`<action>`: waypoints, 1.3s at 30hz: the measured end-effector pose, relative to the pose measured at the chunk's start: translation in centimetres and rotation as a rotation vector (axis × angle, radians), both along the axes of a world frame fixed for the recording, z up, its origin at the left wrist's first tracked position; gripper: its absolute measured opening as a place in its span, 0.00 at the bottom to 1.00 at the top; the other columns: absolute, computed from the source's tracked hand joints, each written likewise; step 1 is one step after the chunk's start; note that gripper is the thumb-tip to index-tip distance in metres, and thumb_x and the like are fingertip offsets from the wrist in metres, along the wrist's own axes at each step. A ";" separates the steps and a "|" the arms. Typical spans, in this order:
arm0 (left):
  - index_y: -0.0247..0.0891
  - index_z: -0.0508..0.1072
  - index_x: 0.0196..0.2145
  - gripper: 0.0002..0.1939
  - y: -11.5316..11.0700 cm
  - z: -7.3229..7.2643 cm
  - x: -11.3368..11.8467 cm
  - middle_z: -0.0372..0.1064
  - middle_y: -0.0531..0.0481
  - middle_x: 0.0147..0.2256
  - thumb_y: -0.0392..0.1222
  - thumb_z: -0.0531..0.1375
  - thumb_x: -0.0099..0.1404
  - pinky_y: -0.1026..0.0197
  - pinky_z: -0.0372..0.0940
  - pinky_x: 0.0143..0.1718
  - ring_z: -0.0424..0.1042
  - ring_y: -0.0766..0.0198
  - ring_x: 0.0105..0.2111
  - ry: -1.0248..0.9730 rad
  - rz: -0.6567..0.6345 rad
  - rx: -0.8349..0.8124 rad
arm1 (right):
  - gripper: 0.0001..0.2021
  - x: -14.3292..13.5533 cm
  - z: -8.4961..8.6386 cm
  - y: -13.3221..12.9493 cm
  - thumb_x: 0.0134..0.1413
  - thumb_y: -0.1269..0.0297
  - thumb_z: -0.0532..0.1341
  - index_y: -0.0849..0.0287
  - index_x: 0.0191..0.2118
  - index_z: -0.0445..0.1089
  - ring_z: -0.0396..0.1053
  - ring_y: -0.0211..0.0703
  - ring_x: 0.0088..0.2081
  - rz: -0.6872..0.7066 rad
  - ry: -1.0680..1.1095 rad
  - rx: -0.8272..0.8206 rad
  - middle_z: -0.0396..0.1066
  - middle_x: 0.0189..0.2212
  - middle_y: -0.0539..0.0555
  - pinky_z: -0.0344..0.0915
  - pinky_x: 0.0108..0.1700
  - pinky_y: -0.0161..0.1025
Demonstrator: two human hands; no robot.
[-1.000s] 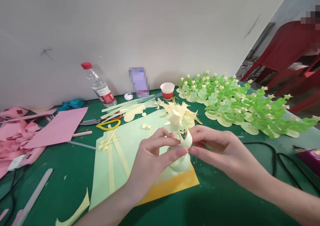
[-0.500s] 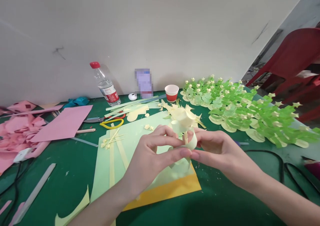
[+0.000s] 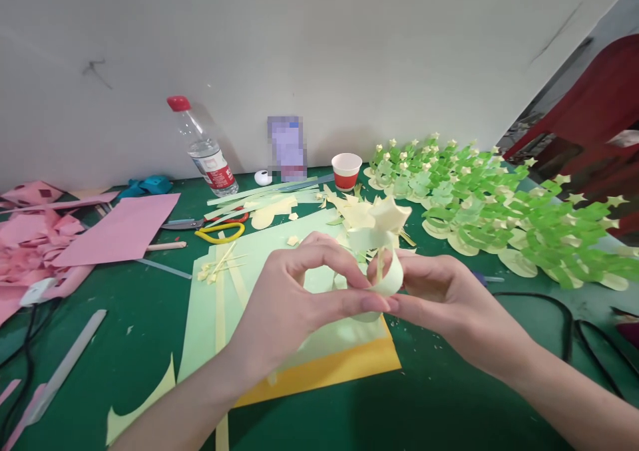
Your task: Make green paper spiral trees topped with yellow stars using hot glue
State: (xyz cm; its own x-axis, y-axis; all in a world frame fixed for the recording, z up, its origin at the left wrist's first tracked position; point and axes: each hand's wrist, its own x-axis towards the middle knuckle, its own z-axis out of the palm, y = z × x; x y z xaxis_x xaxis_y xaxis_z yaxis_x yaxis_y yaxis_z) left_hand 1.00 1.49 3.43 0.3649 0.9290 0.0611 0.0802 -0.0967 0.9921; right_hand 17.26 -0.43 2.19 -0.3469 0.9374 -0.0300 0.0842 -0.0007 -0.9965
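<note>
Both hands pinch a pale green curled paper craft (image 3: 392, 277) with a pale star on top, held above the paper sheets. My left hand (image 3: 312, 291) grips its lower left edge between thumb and fingers. From the other side, my right hand (image 3: 444, 298) pinches it, thumb tip against the left thumb. Fingers partly hide the craft's middle. Beneath lie a light green sheet (image 3: 204, 324) and an orange sheet (image 3: 319, 381). Thin paper stems (image 3: 219, 265) with small yellowish ends rest on the green sheet's left side.
Rows of finished green paper plants with stars (image 3: 479, 205) stand at the right. Behind are a paper cup (image 3: 346, 171), a phone (image 3: 288, 148) and a bottle (image 3: 212, 161). Yellow-handled scissors (image 3: 219, 231) and pink paper (image 3: 120, 228) lie left; a black cable (image 3: 549, 298) curls right.
The view has shifted slightly. The craft has turned in my fingers, so its star top now shows more clearly. Both hands keep their pinch.
</note>
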 end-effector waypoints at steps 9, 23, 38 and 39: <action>0.42 0.71 0.17 0.08 0.5 0.0 -0.8 0.67 0.60 0.24 0.32 0.65 0.45 0.67 0.59 0.31 0.64 0.71 0.26 -0.034 -0.019 -0.029 | 0.06 0.0 0.0 -0.3 0.45 0.62 0.61 0.58 0.24 0.69 0.65 0.38 0.32 0.005 -0.014 0.009 0.67 0.28 0.51 0.63 0.36 0.35; 0.41 0.67 0.21 0.08 0.8 -0.2 -0.8 0.66 0.60 0.24 0.41 0.64 0.50 0.66 0.58 0.32 0.64 0.70 0.26 0.031 -0.035 0.012 | 0.05 -0.1 0.0 -0.2 0.45 0.62 0.60 0.57 0.24 0.68 0.66 0.37 0.29 -0.016 -0.056 0.045 0.68 0.26 0.49 0.62 0.31 0.33; 0.41 0.64 0.26 0.12 0.6 -0.6 -0.7 0.60 0.56 0.28 0.50 0.61 0.51 0.62 0.57 0.36 0.61 0.65 0.33 0.147 0.008 0.041 | 0.05 -0.5 0.0 -0.4 0.46 0.63 0.60 0.57 0.25 0.68 0.63 0.36 0.29 -0.038 -0.133 0.059 0.69 0.26 0.49 0.60 0.31 0.32; 0.41 0.64 0.26 0.12 0.6 -0.6 -0.6 0.60 0.55 0.28 0.49 0.61 0.52 0.61 0.57 0.36 0.61 0.65 0.33 0.150 0.006 0.043 | 0.04 -0.5 -0.1 -0.5 0.46 0.63 0.60 0.57 0.25 0.68 0.63 0.37 0.29 -0.043 -0.147 0.068 0.69 0.26 0.49 0.60 0.31 0.33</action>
State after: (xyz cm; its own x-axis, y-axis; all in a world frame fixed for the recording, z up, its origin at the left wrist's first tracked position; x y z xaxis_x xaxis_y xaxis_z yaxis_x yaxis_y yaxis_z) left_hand 0.40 2.06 2.82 0.3670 0.9291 0.0462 0.2279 -0.1380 0.9639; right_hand 16.75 -0.89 2.13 -0.3028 0.9530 -0.0134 0.2307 0.0597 -0.9712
